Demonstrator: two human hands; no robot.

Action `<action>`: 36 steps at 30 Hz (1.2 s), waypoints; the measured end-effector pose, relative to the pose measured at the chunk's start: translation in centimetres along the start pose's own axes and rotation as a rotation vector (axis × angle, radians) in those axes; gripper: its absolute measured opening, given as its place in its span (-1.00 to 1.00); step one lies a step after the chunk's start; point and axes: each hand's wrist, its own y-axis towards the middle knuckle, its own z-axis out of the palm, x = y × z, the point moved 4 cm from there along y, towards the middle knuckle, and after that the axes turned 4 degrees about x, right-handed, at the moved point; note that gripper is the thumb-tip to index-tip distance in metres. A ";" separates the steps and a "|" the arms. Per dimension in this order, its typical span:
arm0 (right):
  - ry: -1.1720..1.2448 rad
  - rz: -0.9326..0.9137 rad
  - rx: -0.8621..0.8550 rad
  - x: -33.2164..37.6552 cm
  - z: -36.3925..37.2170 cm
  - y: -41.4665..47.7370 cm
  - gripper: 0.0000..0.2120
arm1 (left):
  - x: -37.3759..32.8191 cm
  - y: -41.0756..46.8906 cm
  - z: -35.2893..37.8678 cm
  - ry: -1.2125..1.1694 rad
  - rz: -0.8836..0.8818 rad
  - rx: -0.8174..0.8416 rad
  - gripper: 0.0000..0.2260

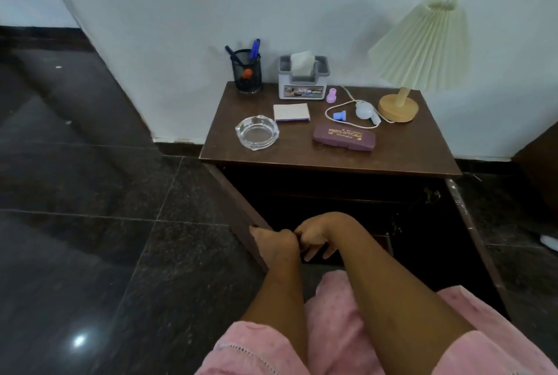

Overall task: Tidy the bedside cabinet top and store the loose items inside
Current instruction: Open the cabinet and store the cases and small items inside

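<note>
Left hand (275,241) sits low at the front of the bedside cabinet (299,149), fingers curled in and thumb against the edge of the open left door (241,211). I cannot tell whether it grips that edge or only leans on it. Right hand (315,237) touches it knuckle to knuckle, its fingers hanging bent and slack, with nothing visible in them. The 2 hands are below the top, before the dark open inside.

Every loose item lies up and ahead of them, on the top. Nearest the front edge are the glass ashtray (257,132), almost straight above the left hand, and the purple glasses case (344,136), further right. The case's long axis runs left to right, roughly along that edge, so the right hand looks better placed for it. Behind these lie a notepad (291,112), a blue piece (339,116), a pink piece (331,95) and a white corded gadget (363,110). A pen holder (246,75), tissue box (303,85) and lamp (398,106) stand at the back by the white wall.

The top is smooth dark wood, and the floor is dark polished tile.
</note>
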 end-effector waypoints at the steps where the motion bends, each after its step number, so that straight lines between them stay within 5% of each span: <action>1: -0.007 0.001 0.017 0.9 0.6 0.0 -0.61 | 0.2 0.0 -1.0 0.018 -0.002 -0.022 -0.33; 7: -0.057 -0.006 0.057 5.4 4.1 0.4 -0.62 | 1.3 0.2 -6.2 0.079 0.018 -0.056 -0.47; 12: -0.033 -0.217 -0.132 10.0 4.1 1.3 -0.30 | 1.8 0.6 -8.4 0.189 0.061 -0.010 -0.53; 17: -0.626 -0.212 -0.329 12.8 6.3 2.7 -0.30 | 2.2 1.5 -10.3 0.440 0.244 -0.109 -0.38; 22: -0.879 -0.216 -0.573 14.4 7.7 3.3 -0.33 | 3.2 3.5 -13.0 0.847 0.443 -0.336 -0.41; 36: -0.928 -0.212 -0.518 18.9 9.0 4.9 -0.21 | 1.4 6.8 -16.0 0.939 0.355 -0.451 -0.32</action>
